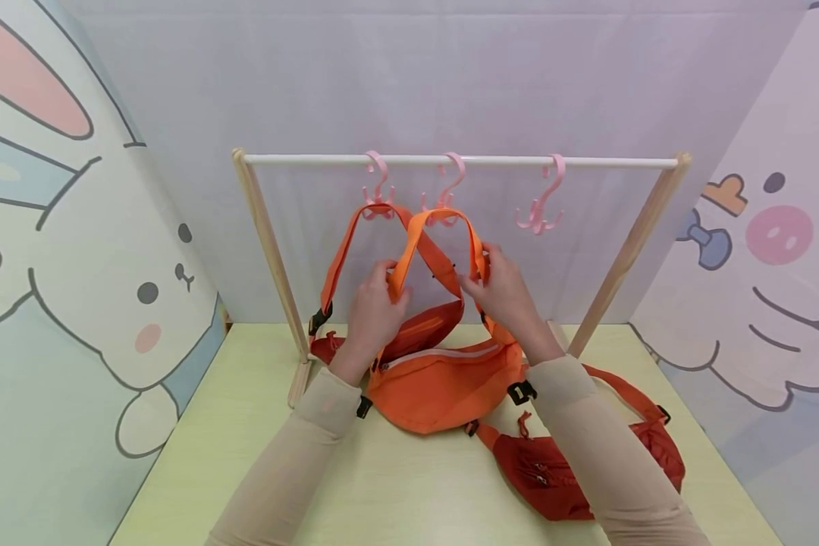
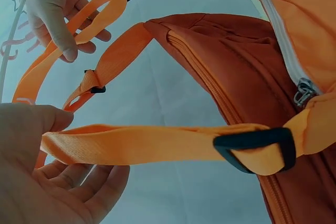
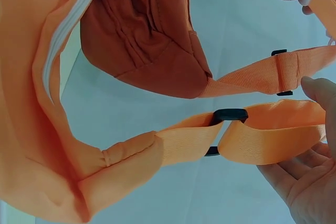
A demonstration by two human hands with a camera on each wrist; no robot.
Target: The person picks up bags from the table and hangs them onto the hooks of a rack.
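Note:
An orange waist pack (image 1: 444,387) hangs low at the centre, its strap (image 1: 409,262) arched upward between my hands. My left hand (image 1: 375,311) holds the strap's left side between thumb and fingers. On the right side of the same loop, my right hand (image 1: 505,296) grips the strap with the thumb opposite the fingers. The top of the loop is at the middle pink hook (image 1: 456,171); whether it sits over a prong I cannot tell. Behind, a red waist pack (image 2: 220,61) hangs by its orange strap from the left pink hook (image 1: 380,178).
A white rail (image 1: 314,160) on wooden legs carries the hooks. The third pink hook (image 1: 542,197) hangs farther right. Another red waist pack (image 1: 539,478) lies on the table (image 1: 382,493) under my right forearm. Cartoon-printed panels stand at both sides.

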